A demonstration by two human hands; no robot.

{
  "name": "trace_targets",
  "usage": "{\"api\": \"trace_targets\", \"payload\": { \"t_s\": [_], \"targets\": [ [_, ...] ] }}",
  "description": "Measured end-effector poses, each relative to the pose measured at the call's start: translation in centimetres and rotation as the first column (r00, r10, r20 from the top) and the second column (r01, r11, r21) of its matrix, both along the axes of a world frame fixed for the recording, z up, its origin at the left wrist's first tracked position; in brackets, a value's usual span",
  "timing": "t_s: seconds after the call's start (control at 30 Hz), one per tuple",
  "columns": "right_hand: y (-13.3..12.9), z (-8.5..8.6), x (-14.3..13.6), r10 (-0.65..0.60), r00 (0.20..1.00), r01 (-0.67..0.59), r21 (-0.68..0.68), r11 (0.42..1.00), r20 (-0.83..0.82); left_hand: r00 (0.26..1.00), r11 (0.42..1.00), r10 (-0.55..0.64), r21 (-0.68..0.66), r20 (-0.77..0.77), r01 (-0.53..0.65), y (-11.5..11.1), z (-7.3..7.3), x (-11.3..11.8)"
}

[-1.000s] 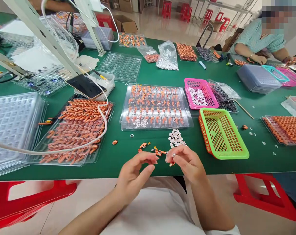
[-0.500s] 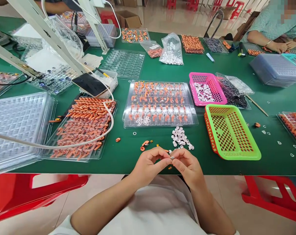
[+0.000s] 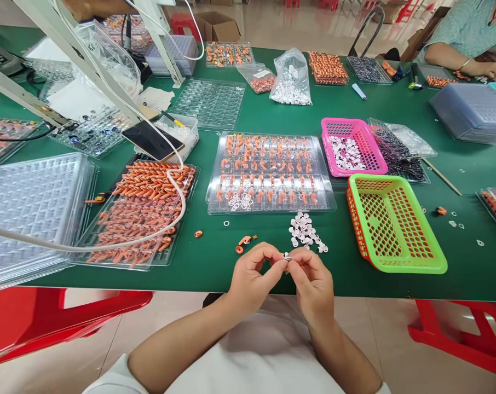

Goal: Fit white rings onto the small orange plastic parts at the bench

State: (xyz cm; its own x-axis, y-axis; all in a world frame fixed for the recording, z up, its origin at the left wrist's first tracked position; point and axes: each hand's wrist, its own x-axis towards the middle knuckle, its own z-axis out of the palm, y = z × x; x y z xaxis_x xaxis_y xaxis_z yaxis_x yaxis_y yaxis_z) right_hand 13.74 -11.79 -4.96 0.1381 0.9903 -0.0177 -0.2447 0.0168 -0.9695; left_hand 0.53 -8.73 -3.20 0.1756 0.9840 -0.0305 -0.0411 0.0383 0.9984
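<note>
My left hand [image 3: 256,276] and my right hand [image 3: 312,282] meet at the table's near edge, fingertips pinched together on one small silvery-white part [image 3: 288,258]. Fingers cover most of that part, so its exact kind is unclear. Just beyond the fingertips lies a pile of small white discs [image 3: 303,227]. Left of it are loose orange curved pieces [image 3: 244,241] and an orange ring-like piece [image 3: 198,233]. Further back, a clear plastic tray [image 3: 272,174] holds rows of orange hooked pieces, with thin white rings [image 3: 240,202] heaped at its front left.
A lime-green basket [image 3: 424,262] and a pink basket [image 3: 342,121] of white parts stand right. Left are a tray of orange pieces [image 3: 143,213], stacked clear trays [image 3: 26,191], a phone [image 3: 151,141] and a dangling white cable [image 3: 178,202]. A co-worker's arm [image 3: 449,57] rests far right.
Both hands stay pinched together over the small part, shifted very slightly, with the part turned a little between the fingertips. The camera view has moved a bit; the co-worker's hands have shifted.
</note>
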Motion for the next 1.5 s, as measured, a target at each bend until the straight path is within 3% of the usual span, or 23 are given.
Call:
{"api": "trace_targets", "payload": {
  "t_s": [0.33,0.5,0.77,0.87,1.03,1.2,1.33,1.5],
  "targets": [
    [-0.1,-0.1,0.2,0.059,0.998,-0.059,-0.140,0.988,-0.007,0.993,0.979,0.002,0.204,-0.117,0.022,-0.1,0.1,-0.2],
    [-0.3,-0.4,0.7,0.124,0.992,-0.121,-0.183,0.976,0.008,0.977,0.945,0.036,0.326,-0.210,0.035,-0.1,-0.1,-0.4],
    [0.1,0.5,2.0,0.242,0.965,-0.214,-0.235,0.948,0.097,0.961,0.887,0.021,0.449,-0.274,0.109,-0.1,-0.1,-0.7],
    [0.2,0.3,2.5,0.319,0.948,-0.309,-0.256,0.916,-0.001,0.963,0.884,-0.038,0.441,-0.268,0.157,-0.2,0.2,-1.0],
    [0.4,-0.2,2.3,0.381,0.873,-0.454,-0.226,0.862,-0.304,0.962,0.911,-0.210,0.323,-0.174,0.257,0.0,0.8,-1.5],
    [1.1,0.2,1.4,0.370,0.799,-0.518,-0.230,0.824,-0.474,0.962,0.935,-0.234,0.241,-0.138,0.262,0.1,0.5,-1.8],
    [1.4,0.4,1.3,0.363,0.761,-0.548,-0.234,0.803,-0.537,0.956,0.933,-0.253,0.225,-0.150,0.282,0.3,0.4,-2.0],
    [1.3,0.2,1.5,0.336,0.799,-0.497,-0.233,0.836,-0.499,0.950,0.929,-0.269,0.217,-0.156,0.299,0.4,0.8,-2.0]
  ]
}}
